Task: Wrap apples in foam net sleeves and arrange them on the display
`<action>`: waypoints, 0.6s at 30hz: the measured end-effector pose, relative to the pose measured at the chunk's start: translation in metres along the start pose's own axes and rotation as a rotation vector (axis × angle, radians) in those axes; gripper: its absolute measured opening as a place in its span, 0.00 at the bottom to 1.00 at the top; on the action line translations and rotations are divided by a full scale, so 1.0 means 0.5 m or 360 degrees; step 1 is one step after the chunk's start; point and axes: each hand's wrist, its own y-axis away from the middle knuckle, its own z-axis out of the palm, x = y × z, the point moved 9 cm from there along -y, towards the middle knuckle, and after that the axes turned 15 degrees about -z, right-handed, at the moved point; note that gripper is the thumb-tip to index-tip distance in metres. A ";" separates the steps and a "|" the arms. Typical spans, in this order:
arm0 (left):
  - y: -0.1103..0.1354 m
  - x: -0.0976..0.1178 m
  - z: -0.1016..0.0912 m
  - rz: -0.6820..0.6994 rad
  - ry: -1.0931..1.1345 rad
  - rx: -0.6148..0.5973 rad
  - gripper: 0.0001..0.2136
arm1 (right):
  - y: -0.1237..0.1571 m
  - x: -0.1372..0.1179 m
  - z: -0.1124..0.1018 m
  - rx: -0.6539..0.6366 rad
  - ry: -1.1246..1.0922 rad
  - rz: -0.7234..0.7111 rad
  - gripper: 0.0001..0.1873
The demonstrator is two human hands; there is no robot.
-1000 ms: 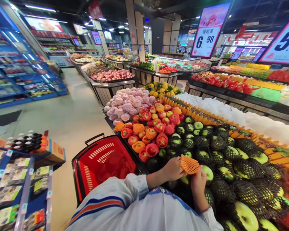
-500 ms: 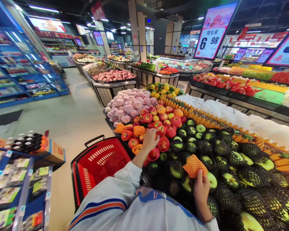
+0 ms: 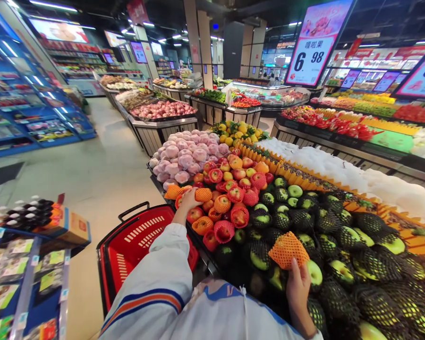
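My right hand (image 3: 298,283) holds an orange foam fruit net (image 3: 288,249) above the green apples in black nets (image 3: 304,222). My left hand (image 3: 188,201) reaches far forward onto the pile of red apples (image 3: 230,189), its fingers closed over an apple in an orange net (image 3: 202,194) at the near left corner of that pile. Both arms wear a white jacket with blue and orange stripes.
A red shopping basket (image 3: 127,250) stands on the floor left of the fruit stand. Pink-netted fruit (image 3: 187,153) and yellow fruit (image 3: 237,130) lie beyond. A low shelf of packaged goods (image 3: 24,264) is at the left. Price signs (image 3: 311,52) hang above further produce stands.
My left hand let go of the orange net, reached out to the red apples, then slid left to the netted apple at the pile's corner. My right hand kept the net.
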 end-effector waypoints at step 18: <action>-0.111 0.042 -0.027 -0.0296 0.0335 0.0462 0.33 | 0.008 0.012 -0.008 0.0012 0.0019 0.0055 0.22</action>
